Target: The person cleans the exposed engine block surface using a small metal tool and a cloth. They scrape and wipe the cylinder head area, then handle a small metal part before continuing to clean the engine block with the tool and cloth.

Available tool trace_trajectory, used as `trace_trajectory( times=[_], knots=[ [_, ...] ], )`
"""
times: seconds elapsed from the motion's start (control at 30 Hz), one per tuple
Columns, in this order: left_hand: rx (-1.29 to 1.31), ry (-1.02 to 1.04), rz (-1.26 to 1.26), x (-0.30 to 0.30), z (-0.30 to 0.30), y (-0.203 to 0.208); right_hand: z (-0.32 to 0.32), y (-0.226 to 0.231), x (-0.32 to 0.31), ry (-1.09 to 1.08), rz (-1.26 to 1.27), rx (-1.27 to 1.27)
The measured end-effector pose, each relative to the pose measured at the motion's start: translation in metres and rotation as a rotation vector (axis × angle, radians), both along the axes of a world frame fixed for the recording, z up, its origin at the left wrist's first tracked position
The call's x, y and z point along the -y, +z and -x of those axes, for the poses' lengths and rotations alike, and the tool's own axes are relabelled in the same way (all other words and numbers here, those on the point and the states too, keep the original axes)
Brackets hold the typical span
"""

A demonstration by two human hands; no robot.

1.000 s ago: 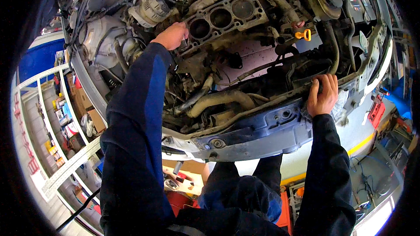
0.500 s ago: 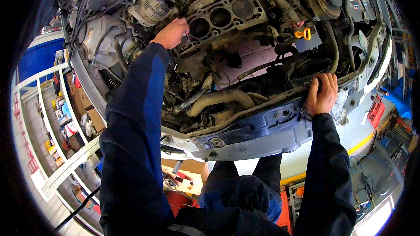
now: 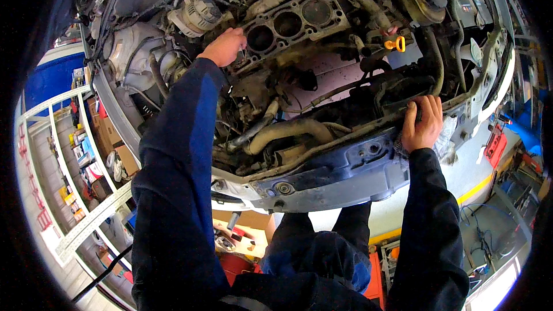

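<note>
Left hand [image 3: 226,48] stretched to engine block [image 3: 302,18], right hand [image 3: 423,122] bent over front crossmember [image 3: 322,164]; can't tell either grip. Shelving [image 3: 86,227] left.

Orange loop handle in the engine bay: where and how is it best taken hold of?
The orange loop handle is probably best pinched across its ring, from the front, where the right grip rests: the open loop faces the camera, with a gap on its near side.

Engine block [image 3: 302,18]: matt metal, rough with grime (darkly stained in places). Ring handle [image 3: 398,44]: smooth, glossy plastic. Curved hose [image 3: 288,130]: dull, rubber-like. Front panel [image 3: 328,173]: smooth, faintly glossy. Rag [image 3: 447,141]: creased matt cloth.
</note>
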State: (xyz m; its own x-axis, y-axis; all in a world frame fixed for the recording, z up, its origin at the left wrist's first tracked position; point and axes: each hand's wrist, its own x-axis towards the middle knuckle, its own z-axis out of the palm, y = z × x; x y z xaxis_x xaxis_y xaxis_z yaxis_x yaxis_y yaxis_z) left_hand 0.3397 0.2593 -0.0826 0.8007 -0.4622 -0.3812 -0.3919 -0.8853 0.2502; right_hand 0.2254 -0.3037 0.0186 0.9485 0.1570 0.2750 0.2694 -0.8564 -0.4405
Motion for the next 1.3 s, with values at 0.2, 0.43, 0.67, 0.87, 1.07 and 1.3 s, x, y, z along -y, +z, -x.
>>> trace_trajectory(
  times=[0.2,0.43,0.67,0.87,1.07,1.3],
  knots=[
    [0.013,0.010,0.044,0.004,-0.001,0.005,0.000,0.000,0.002,0.001,-0.003,-0.005],
    [0.009,0.040,0.016,0.005,0.003,0.003,0.001,0.003,0.000,0.001,0.001,0.002],
    [0.030,0.012,0.057,0.001,0.002,-0.003,0.000,0.000,-0.001,-0.004,0.009,0.010],
    [-0.032,0.002,0.010,0.007,0.001,-0.002,0.000,-0.003,0.003,-0.011,-0.005,-0.003],
    [-0.097,-0.076,-0.082,-0.001,-0.005,-0.001,0.001,-0.001,0.001,-0.019,-0.010,-0.007],
    [-0.030,-0.110,-0.075,0.008,0.001,0.008,0.000,-0.001,0.002,-0.009,-0.015,-0.006]
  ],
)
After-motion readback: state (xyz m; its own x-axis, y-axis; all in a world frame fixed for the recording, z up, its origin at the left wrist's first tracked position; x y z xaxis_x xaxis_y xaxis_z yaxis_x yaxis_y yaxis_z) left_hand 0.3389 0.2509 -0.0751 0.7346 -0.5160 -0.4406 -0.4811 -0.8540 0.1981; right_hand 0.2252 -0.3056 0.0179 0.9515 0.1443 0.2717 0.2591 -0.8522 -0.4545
